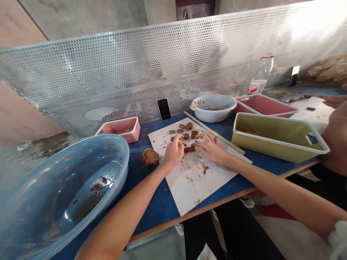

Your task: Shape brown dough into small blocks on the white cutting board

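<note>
A white cutting board [189, 177] lies on the blue table [157, 206], smeared with brown crumbs. Several small brown blocks [187, 130] sit at its far end. My left hand [173, 151] and my right hand [213, 148] meet over one brown block [189, 149], fingers curled and pinching it from both sides. A round lump of brown dough [149, 157] rests on the table just left of the board.
A large blue basin [62, 195] with brown residue fills the near left. A pink tray [120, 129], a phone [164, 108], a white bowl [213, 107], a long stick [214, 133], a yellow tray [276, 135] and another pink tray [264, 105] stand around. A perforated metal screen [108, 72] backs the table. Another person's arm [334, 133] is at the right.
</note>
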Demonstrator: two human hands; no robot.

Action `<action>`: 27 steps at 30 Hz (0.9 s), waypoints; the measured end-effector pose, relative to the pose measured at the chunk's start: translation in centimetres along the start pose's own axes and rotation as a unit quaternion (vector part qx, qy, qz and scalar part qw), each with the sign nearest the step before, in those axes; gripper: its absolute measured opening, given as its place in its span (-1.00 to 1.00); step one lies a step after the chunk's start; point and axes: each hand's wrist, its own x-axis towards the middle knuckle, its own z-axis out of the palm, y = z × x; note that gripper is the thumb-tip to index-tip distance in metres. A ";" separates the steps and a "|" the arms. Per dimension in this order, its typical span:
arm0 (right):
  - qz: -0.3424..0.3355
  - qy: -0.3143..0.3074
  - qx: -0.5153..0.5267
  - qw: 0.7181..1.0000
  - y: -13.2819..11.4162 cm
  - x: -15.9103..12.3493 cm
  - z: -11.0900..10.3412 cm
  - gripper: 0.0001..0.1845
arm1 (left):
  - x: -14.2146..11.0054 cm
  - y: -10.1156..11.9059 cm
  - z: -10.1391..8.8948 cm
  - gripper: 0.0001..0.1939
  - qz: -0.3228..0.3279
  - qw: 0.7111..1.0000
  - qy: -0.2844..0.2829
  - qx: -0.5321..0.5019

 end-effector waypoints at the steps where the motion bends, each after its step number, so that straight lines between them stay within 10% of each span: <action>1: 0.007 -0.014 0.016 1.000 0.3 0.3 0.2 -0.49 | 0.0 0.0 0.0 -0.58 0.000 1.000 0.000 0.001; 27: 0.082 0.012 -0.008 0.997 2.1 1.5 1.2 -0.46 | 0.0 0.2 0.0 -0.57 0.005 1.000 0.002 -0.001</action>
